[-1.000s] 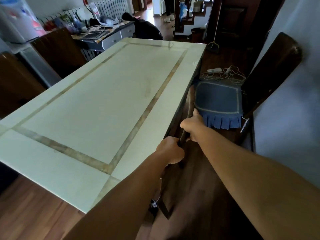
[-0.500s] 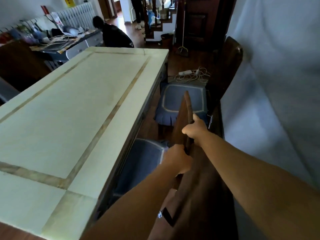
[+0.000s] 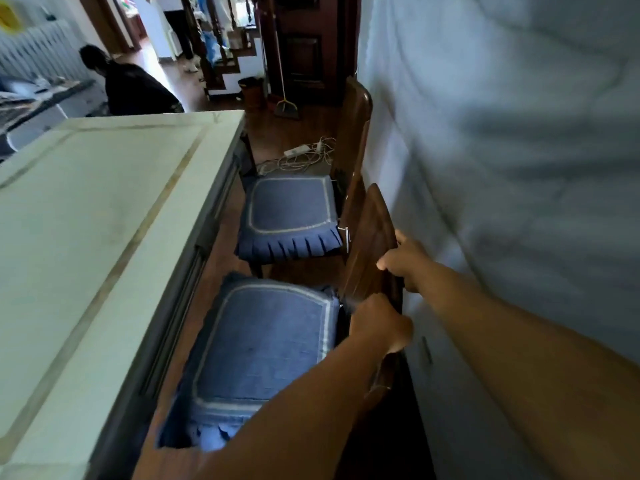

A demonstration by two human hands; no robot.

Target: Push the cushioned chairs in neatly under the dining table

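Observation:
The pale dining table [image 3: 104, 216] fills the left. Two dark wooden chairs with blue cushions stand between it and the wall on the right. On the near chair's backrest [image 3: 372, 244], my left hand [image 3: 379, 323] grips the top rail low down and my right hand [image 3: 403, 261] grips it higher up. That chair's blue cushion [image 3: 266, 344] lies fully in the open beside the table's edge. The far chair [image 3: 353, 140] stands apart from the table too, its cushion [image 3: 291, 209] uncovered.
A grey wall [image 3: 502, 168] runs close along the right, just behind the chair backs. A power strip with tangled cables [image 3: 304, 154] lies on the wooden floor beyond the far chair. A broom [image 3: 285, 105] leans by a dark door. A person in black [image 3: 135, 88] crouches past the table's far end.
The near chair has come away from the table's edge toward the wall, baring its blue cushion. Both hands stayed on its backrest. My view swung right and down.

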